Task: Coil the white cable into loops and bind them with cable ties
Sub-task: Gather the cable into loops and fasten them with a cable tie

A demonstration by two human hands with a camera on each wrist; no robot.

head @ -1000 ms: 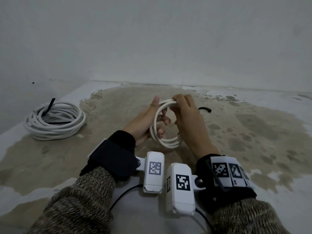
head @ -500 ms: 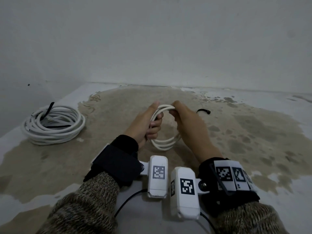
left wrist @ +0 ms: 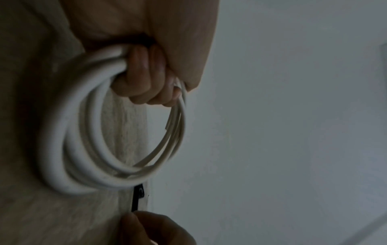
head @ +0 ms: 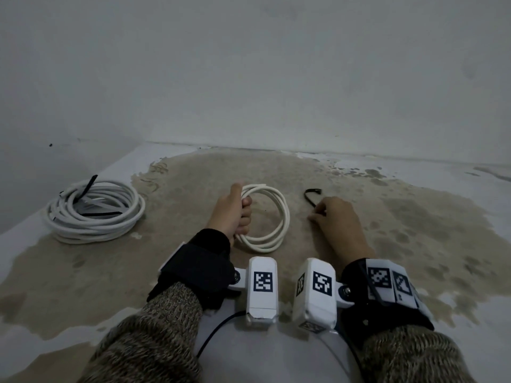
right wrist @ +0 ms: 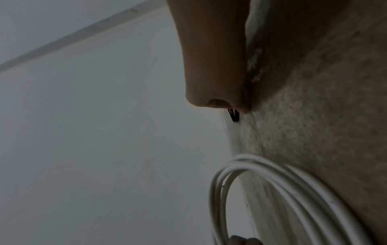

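My left hand (head: 232, 214) grips the left side of a small coil of white cable (head: 284, 217), holding the loops upright on the stained floor. In the left wrist view my curled fingers (left wrist: 142, 82) wrap the bundled loops (left wrist: 62, 149). A black cable tie (head: 309, 196) lies on the floor just right of the coil. My right hand (head: 337, 219) is low over its near end, fingertips pinching it. In the right wrist view the tie (right wrist: 234, 116) sticks out from between my fingertips (right wrist: 209, 66), with the coil (right wrist: 272, 179) below. The tie (left wrist: 137, 197) also shows under the coil.
A larger coil of white cable (head: 94, 211), bound with black ties, lies at the far left near the wall corner. The grey wall (head: 276, 92) stands close behind. The floor (head: 414, 230) is stained brown around my hands.
My right hand let go of the coil and moved right and down to the black tie. The left hand closed round the loops and lowered the coil toward the floor.
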